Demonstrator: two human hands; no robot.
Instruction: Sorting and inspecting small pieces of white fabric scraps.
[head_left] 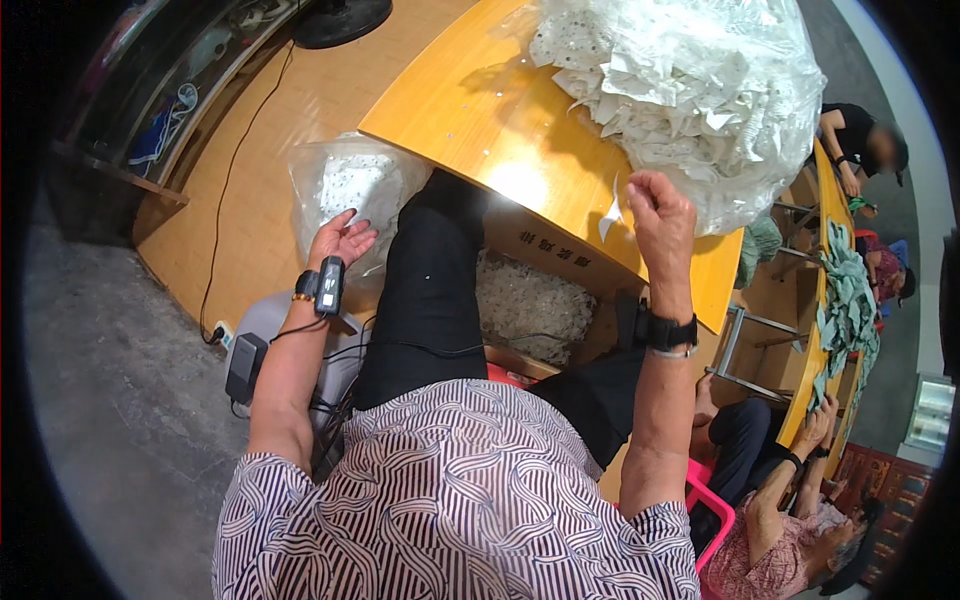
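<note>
My right hand (660, 205) is closed in a pinch above the yellow tabletop. A thin, pointed white scrap (611, 213) shows right at its fingertips and looks held there. Just beyond the hand, a large clear plastic bag (775, 170) overflows with a heap of white scraps (665, 85), some with small dark dots. My left hand (343, 240) is palm up with its fingers apart and nothing in it. It is beside my knee, over the near edge of a smaller clear bag (360, 190) of white bits.
A cardboard box (535, 300) of small white pieces is under the table (450, 110), between my legs. A grey stool (270, 325) is by my left arm. A black cable (240, 150) crosses the floor. Co-workers at right sit along another table with green cloth (845, 300).
</note>
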